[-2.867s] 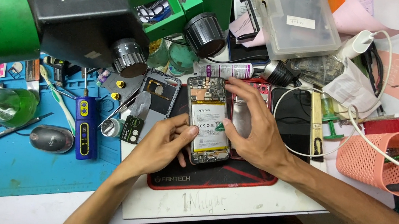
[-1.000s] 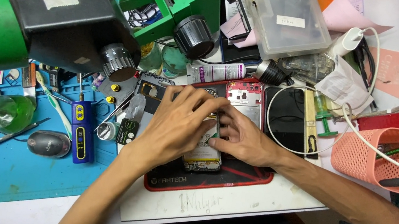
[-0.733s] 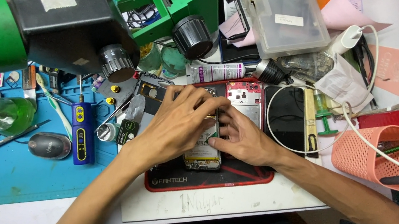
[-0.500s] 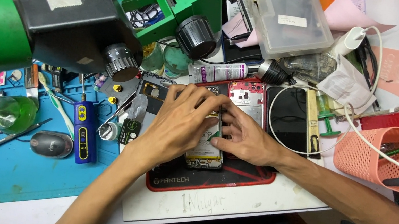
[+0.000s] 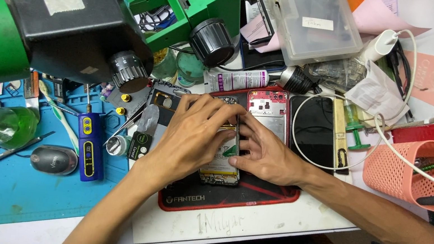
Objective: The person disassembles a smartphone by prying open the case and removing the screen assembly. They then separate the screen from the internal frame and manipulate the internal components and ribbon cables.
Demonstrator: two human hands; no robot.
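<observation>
I see my left hand [image 5: 192, 138] spread flat, fingers loosely extended, over the upper part of an opened phone [image 5: 220, 165] that lies on the dark work mat [image 5: 229, 197] near the middle of the bench [image 5: 247, 231]. The palm covers most of the phone, so I cannot tell whether those fingers actually pinch anything or only press down. My right hand [image 5: 266, 154] comes in from three o'clock, its fingers curled against the phone's right edge and touching the left hand's fingertips; it grips the edge rather than closing around the whole body. The phone's long axis runs from twelve to six o'clock, leaning a little toward one o'clock at the top, and its lower end, showing exposed circuitry, points at six o'clock toward me. Just beside it at one o'clock lies a red phone frame [image 5: 269, 112], parallel to it, and farther toward three o'clock a black phone [image 5: 314, 133] with a white cable [image 5: 394, 150] looping around it. At nine o'clock of the hands a blue electric screwdriver [image 5: 90, 144] lies on the blue mat [image 5: 20, 196], near a computer mouse [image 5: 53, 159] and a green glass bottle [image 5: 4, 125]. A green microscope [image 5: 45, 13] overhangs at eleven o'clock, and a pink mesh basket [image 5: 419, 173] stands at three o'clock.
</observation>
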